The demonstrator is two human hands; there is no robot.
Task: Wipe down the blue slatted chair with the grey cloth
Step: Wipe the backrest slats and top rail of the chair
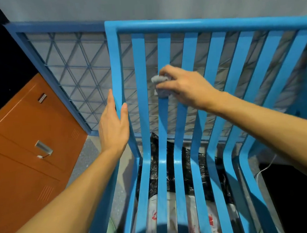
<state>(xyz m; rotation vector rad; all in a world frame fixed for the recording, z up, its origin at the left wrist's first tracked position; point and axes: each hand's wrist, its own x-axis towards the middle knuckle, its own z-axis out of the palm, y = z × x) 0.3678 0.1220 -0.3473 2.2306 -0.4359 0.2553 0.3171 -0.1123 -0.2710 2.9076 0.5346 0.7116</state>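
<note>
The blue slatted chair (pixel 190 62) fills the middle and right of the head view, its backrest slats curving down into the seat. My right hand (pixel 181 89) grips a bunched grey cloth (pixel 160 85) and presses it against the third slat from the left, about halfway up the backrest. My left hand (pixel 113 122) rests on the left upright of the chair frame, thumb on the inner side and fingers along the outer edge, loosely clasping it.
Behind the chair stands a darker blue frame with wire mesh (pixel 73 67) against a grey wall. An orange metal cabinet (pixel 29 143) is at the left. Black and white plastic bags (pixel 171 173) lie under the seat. A white cable (pixel 267 166) runs at the right.
</note>
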